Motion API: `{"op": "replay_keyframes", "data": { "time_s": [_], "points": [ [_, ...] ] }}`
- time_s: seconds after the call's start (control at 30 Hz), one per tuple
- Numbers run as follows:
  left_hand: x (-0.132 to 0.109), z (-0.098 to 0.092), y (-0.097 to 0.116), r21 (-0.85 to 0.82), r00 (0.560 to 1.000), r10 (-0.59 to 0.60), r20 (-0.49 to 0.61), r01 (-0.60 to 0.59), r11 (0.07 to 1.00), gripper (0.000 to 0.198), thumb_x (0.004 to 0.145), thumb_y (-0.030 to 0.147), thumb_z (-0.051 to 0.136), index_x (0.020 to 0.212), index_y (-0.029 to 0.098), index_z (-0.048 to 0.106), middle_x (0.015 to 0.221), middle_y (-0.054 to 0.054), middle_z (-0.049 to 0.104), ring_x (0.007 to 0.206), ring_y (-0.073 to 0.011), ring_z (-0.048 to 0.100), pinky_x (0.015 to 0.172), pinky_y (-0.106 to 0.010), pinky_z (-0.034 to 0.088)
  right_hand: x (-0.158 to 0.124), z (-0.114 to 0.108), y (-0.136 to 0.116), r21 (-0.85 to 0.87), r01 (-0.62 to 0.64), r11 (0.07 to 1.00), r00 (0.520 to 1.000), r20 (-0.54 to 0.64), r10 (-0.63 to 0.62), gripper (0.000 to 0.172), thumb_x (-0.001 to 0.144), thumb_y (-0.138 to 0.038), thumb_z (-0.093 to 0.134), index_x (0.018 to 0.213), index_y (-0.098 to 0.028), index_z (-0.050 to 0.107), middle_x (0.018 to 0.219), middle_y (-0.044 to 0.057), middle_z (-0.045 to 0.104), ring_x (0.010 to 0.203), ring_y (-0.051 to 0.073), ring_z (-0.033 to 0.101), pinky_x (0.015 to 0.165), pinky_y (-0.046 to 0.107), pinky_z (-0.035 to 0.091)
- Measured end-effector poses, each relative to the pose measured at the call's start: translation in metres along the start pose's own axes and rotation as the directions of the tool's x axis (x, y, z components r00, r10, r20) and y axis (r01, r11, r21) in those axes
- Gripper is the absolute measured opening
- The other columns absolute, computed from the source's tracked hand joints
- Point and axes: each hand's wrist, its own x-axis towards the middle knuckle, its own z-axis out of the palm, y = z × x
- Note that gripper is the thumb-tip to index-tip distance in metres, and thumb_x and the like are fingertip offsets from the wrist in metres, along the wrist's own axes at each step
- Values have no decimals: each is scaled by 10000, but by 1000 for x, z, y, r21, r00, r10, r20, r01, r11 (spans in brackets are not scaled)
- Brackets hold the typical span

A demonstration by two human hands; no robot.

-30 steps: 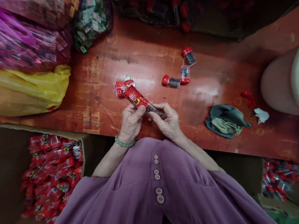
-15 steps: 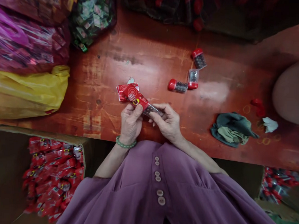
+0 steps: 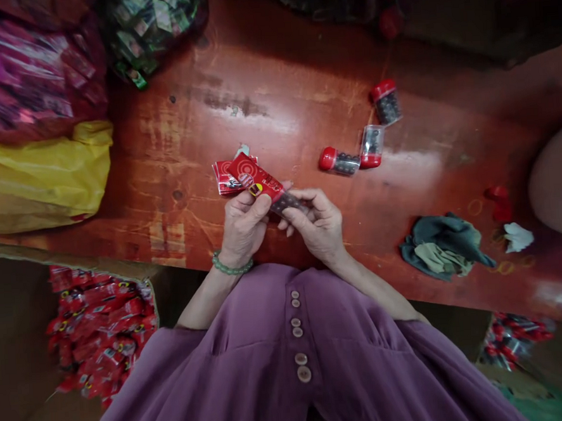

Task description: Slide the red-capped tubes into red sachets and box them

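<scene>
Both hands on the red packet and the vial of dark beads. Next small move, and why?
Probably push the vial a little further into the red packet. The left hand pinches the packet near its open end and the right hand grips the vial. The vial lies in line with the packet, and part of its clear, bead-filled body shows outside the opening.

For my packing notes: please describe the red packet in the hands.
The red packet is a glossy film sleeve with white rings and a yellow spot, slanting up-left above the table. The left hand grips its lower part; a clear tube of dark balls sticks out there, pinched by the right hand.
</scene>
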Motion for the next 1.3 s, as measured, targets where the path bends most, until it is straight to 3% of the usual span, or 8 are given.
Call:
{"op": "replay_keyframes", "data": {
  "time_s": [0.17,0.37,0.7,0.83,0.93,1.07,1.2,1.3],
  "points": [
    [0,2,-3,34,999,15,-39,-14,999,378,594,479,910,804,195,777,787,-23,769,719,-151,707,757,-286,580,-6,-10,0,-224,154,962,984,120,-129,279,948,-387,624,1172,-226,578,1013,27,691,638,76,661,577,225,597],
    [-4,8,-3,142,995,84,-56,-75,987,338,648,463,887,849,210,788,838,-26,778,827,-178,718,861,-319,570,-3,-19,3,-595,509,622,837,173,-519,324,918,-223,643,1238,-237,586,1048,78,723,956,210,697,814,379,613],
    [-5,10,5,50,999,8,32,-10,999,333,666,477,876,846,209,795,922,-71,793,993,-258,740,964,-405,570,-8,-12,-1,-520,365,773,925,112,-362,235,950,-252,588,1175,-218,646,1038,72,728,884,185,691,816,385,602],
    [-11,11,4,144,996,81,46,-87,986,296,719,452,843,894,217,797,1010,-70,791,984,-236,741,928,-365,580,-14,-9,0,-199,92,976,996,36,-86,221,942,-367,616,1109,-228,661,804,-9,698,613,104,647,584,255,576],
    [-14,12,5,173,998,59,40,-65,983,297,724,449,841,881,200,794,1013,-86,791,924,-227,748,852,-344,593,-16,-7,0,-50,-35,998,998,58,38,285,913,-442,642,1092,-221,660,666,-48,647,525,86,611,497,212,536],
    [-16,14,2,107,997,74,-14,-72,992,338,661,474,878,839,201,790,903,-62,797,898,-221,748,886,-356,579,-17,-5,2,-277,153,948,985,-28,-168,241,920,-364,641,1122,-235,669,908,17,733,693,123,674,655,293,609],
    [-14,16,-6,54,993,84,-86,-79,995,333,577,443,928,742,205,765,749,1,768,757,-153,725,835,-295,567,-16,-4,4,-532,424,732,873,25,-487,214,904,-237,649,1117,-226,670,1016,68,755,896,188,708,810,370,617],
    [-13,17,-10,29,992,82,-94,-80,996,330,569,428,936,719,200,751,732,15,754,713,-124,704,801,-270,561,-15,-5,6,-544,434,718,867,34,-498,219,895,-223,659,1114,-231,666,1041,71,757,919,192,710,827,371,613]
  ]
}}
